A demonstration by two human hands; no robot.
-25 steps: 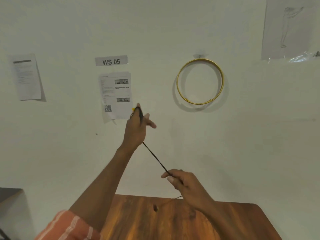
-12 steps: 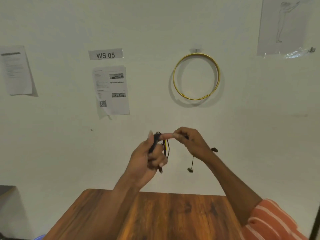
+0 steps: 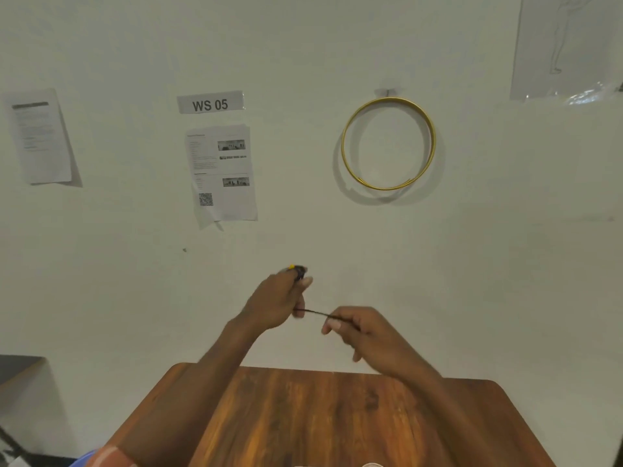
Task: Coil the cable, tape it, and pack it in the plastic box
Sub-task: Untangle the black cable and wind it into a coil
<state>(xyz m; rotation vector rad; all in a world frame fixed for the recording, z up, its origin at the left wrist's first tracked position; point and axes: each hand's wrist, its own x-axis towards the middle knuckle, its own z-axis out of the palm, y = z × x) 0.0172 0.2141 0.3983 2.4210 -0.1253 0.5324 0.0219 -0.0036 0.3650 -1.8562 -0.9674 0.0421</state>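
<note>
The cable (image 3: 312, 312) is held above the bench (image 3: 337, 416), a short taut run betw. both hands. The left hand (image 3: 274, 303) has its grip clamped on the bundled part at 10 o'clock; the right hand (image 3: 364, 332) has its grip pinched on the strand at 4 o'clock. Risk, as judged: loops could slip & spring loose if the pinch is relaxed, or be twisted if the strand is pulled too tight. No tape or box is seen.

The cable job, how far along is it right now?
Early, mid-coil. The left hand grips a small bundle of cable, and the right hand pinches a short taut stretch for the next loop. No tape is visible on the bundle. No box is in view, so taping and packing remain.
</note>
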